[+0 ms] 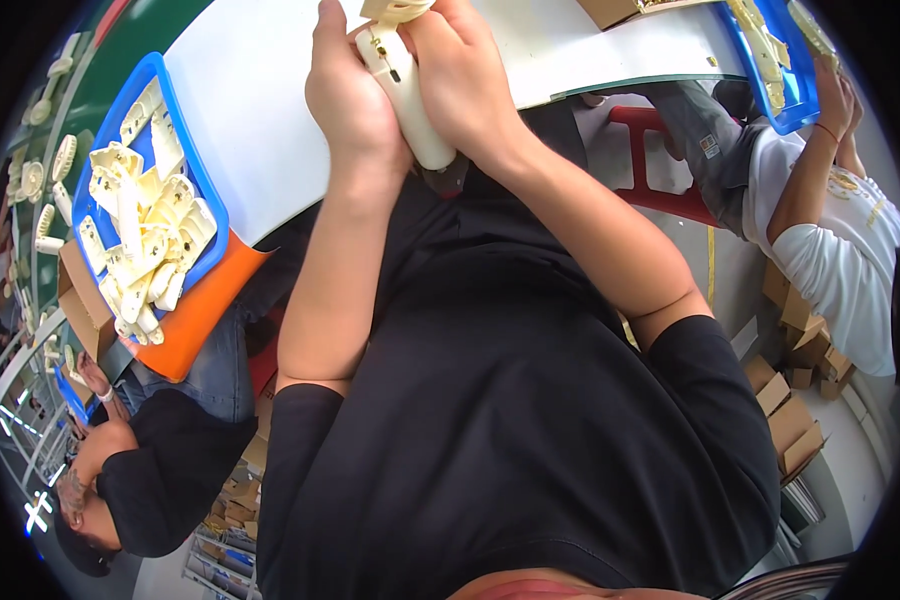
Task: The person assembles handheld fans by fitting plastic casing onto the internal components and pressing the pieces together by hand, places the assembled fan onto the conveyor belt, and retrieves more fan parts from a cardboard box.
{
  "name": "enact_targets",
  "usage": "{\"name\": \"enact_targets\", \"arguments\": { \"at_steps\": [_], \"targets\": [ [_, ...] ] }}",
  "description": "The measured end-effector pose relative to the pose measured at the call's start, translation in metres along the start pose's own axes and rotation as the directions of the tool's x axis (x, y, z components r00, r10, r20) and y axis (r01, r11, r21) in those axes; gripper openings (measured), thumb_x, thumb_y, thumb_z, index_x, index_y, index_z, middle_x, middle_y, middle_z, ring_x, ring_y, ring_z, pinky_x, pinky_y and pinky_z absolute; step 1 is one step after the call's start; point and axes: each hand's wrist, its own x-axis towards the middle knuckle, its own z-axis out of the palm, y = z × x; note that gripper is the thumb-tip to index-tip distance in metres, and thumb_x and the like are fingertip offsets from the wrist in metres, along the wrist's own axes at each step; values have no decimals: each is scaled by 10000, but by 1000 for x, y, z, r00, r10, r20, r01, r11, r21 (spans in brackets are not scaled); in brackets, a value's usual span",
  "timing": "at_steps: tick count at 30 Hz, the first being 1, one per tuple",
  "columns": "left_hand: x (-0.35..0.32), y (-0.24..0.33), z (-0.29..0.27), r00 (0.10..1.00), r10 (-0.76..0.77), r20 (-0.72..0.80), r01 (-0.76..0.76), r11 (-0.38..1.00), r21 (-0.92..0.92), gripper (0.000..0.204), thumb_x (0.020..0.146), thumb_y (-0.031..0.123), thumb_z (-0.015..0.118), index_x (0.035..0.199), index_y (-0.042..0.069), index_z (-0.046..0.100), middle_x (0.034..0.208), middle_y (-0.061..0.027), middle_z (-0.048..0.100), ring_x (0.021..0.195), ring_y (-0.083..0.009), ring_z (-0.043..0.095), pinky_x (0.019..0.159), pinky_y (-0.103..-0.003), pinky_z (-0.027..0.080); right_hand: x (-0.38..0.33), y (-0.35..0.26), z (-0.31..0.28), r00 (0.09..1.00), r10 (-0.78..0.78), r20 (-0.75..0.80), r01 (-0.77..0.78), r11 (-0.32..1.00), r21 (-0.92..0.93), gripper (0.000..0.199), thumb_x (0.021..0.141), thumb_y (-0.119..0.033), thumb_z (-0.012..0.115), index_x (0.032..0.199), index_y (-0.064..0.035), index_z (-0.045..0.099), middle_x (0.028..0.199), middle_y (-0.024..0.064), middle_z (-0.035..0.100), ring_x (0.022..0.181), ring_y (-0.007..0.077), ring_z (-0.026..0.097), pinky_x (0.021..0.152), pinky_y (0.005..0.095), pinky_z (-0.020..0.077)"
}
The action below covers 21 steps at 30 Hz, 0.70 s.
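Casing (418,125) sits in left hand (352,105) and right hand (462,85), fingers (331,24) holding it, by table's (270,110) near edge; even pressure seems best.

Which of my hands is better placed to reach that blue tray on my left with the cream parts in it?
Probably your left hand: it's nearer the blue tray, while your right hand is farther across. Both hold the cream piece.

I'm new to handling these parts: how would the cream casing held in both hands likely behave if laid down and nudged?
The cream casing looks like moulded plastic, so it is probably stiff. Its smooth surface may be slightly slippery. Its rounded, elongated body could roll, though the shape at its upper end might limit that.
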Motion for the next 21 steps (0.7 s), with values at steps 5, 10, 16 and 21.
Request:
{"name": "enact_targets", "arguments": {
  "at_steps": [5, 10, 16, 21],
  "targets": [
    [42, -17, -43, 705, 123, 698, 448, 686, -574, 403, 1105, 383, 410, 1051, 52, 633, 859, -37, 643, 790, -155, 623, 756, -279, 507, 2, 2, 2, 976, 201, 89, -219, 914, 341, 258, 1102, -159, 407, 1225, -13, 579, 1063, 45, 624, 956, 92, 584, 841, 239, 481],
    [20, 4, -25, 973, -3, 232, 24, 996, -88, 398, 1098, 392, 410, 1004, 71, 624, 794, -20, 624, 728, -160, 604, 710, -284, 512, 3, -15, -5, 960, 260, 108, -276, 946, 170, 261, 1110, -184, 419, 1229, -23, 587, 1048, 11, 626, 926, 59, 574, 809, 205, 473],
    [9, 20, -3, 990, -88, 113, 105, 982, -159, 453, 1099, 410, 392, 918, 75, 636, 764, -23, 625, 704, -166, 602, 681, -285, 507, -6, -17, 5, 969, 244, 38, -247, 952, 182, 261, 1114, -199, 418, 1209, -25, 588, 1004, -8, 606, 867, 51, 547, 758, 194, 459],
    [24, 13, -32, 901, -87, 426, 185, 963, -194, 493, 1099, 431, 377, 869, 79, 635, 750, -29, 629, 689, -161, 601, 674, -290, 508, -8, -20, 5, 966, 248, 70, -257, 921, 293, 291, 1127, -236, 396, 1171, -21, 587, 993, 2, 603, 853, 57, 545, 744, 204, 456]
  ]
}}
